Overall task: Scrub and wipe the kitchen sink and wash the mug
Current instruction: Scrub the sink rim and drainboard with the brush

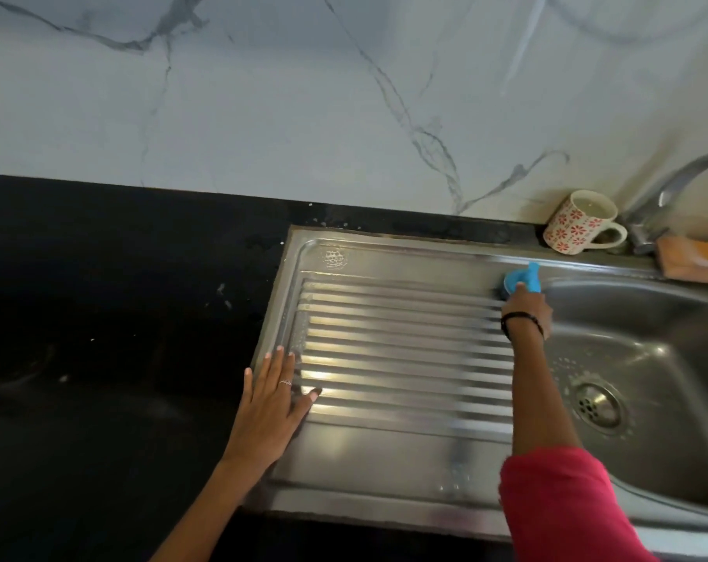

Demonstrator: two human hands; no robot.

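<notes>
Head view: right hand grips blue scrubber, pressing it on far edge of ribbed drainboard, just beside basin. Left hand flat, fingers straight, resting on drainboard's left rim. Mug, red-flower pattern, stands upright on black counter behind sink, near faucet.
</notes>
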